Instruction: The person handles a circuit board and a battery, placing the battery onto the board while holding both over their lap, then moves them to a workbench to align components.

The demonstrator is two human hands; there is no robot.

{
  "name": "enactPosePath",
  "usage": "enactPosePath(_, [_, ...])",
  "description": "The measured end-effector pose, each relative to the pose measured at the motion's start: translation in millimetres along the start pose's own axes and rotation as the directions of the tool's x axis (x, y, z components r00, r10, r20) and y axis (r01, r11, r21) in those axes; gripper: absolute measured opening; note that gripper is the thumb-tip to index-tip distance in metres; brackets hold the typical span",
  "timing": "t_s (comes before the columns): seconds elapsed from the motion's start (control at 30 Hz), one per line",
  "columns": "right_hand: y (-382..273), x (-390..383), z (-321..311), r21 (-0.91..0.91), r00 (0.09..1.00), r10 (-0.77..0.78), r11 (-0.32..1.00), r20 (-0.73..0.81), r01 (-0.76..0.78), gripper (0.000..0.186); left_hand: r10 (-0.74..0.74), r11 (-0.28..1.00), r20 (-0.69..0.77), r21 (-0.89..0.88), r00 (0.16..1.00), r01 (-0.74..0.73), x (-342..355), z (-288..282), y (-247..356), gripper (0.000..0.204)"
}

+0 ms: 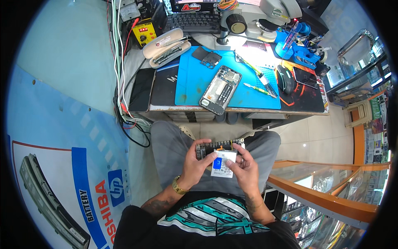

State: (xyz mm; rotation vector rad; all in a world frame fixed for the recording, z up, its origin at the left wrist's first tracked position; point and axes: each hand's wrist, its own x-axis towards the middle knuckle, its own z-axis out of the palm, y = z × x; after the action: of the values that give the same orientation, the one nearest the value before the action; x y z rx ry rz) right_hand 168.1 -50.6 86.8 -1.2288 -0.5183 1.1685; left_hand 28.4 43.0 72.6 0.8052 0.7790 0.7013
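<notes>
Over my lap, my left hand grips a dark circuit board with a row of connectors along its far edge. Its thumb presses on a white phone battery with a blue patch, which lies against the near side of the board. My right hand pinches the battery's right side with its thumb, and its fingers reach the board's right end. An orange flex strip shows where battery and board meet. Beyond, an opened phone with its inside exposed lies on a blue repair mat.
Dark phone parts, a soldering iron and a small screwdriver lie on the mat. An open case of tools, a microscope, a mouse and another phone surround it. A glass display case stands at right.
</notes>
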Motion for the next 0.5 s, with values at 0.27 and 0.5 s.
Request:
enactPosePath(0.27, [3.0, 0.5, 1.6, -0.317, 0.997, -0.056, 0.948, -0.052, 0.036, 0.051, -0.006, 1.000, -0.028, 0.020, 1.000, 0.006, -2.4, 0.0, -12.1, 0.040])
enactPosePath(0.5, [-12.5, -0.7, 9.1, -0.637, 0.993, -0.101, 0.770, -0.053, 0.044, 0.051, 0.013, 0.999, -0.078, -0.030, 0.997, -0.015, -2.3, -0.9, -15.1, 0.041])
